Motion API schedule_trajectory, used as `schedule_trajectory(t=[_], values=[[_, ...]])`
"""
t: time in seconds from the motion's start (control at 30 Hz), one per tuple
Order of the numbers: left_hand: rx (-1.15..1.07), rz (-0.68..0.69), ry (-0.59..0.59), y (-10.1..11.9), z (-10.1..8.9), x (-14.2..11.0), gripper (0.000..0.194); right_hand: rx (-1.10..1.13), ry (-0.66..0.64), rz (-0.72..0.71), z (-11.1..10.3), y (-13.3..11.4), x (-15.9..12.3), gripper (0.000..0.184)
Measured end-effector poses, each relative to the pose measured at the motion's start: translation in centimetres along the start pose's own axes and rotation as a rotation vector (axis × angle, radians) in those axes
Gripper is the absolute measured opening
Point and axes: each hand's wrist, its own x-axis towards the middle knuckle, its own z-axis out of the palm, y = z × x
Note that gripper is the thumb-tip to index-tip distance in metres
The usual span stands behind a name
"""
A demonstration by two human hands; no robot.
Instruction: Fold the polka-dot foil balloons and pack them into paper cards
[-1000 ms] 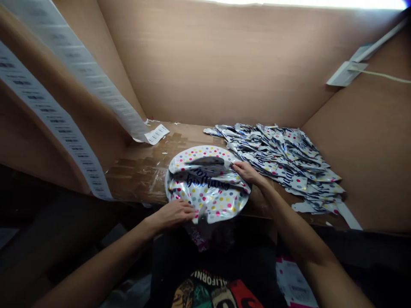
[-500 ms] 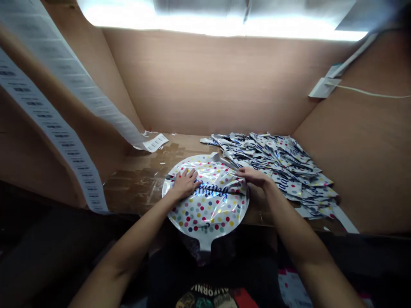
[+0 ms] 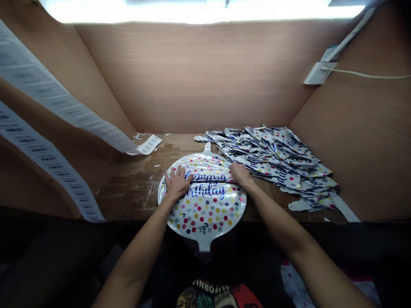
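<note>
Far tab [image 3: 207, 148] straightened, balloon [image 3: 205, 211] beneath spread left hand [image 3: 177, 184], gripped rightward by right hand [image 3: 240, 174]

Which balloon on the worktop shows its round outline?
The balloon touched by the left hand and right hand, spread out; others lie folded in the pile on its right.

foil balloon [image 3: 205, 209]: "irthday" | shirt [image 3: 218, 295]: "RNIA" | label strips [image 3: 71, 173]: print too small to read

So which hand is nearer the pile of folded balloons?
Right. The right hand is at the right side of the spread-out balloon, just beside the pile; the left hand lies on the balloon's left part, farther away.
</note>
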Motion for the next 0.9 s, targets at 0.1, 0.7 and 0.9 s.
schedule_trajectory(t=[0.1,0.7,0.9], values=[[-0.008,-0.004,-0.035,-0.1,-0.1,0.2,0.083,-0.056,-0.009,0.028,-0.7,3.2,-2.6,0.041],[-0.151,0.260,-0.473,10.2,-3.3,1.8,0.026,-0.210,0.197,0.065,-0.1,12.8,-14.2,0.040],[-0.159,0.724,-0.075,10.3,-9.8,-1.3,0.019,0.010,0.474,-0.540,-7.2,10.8,-9.4,0.090]])
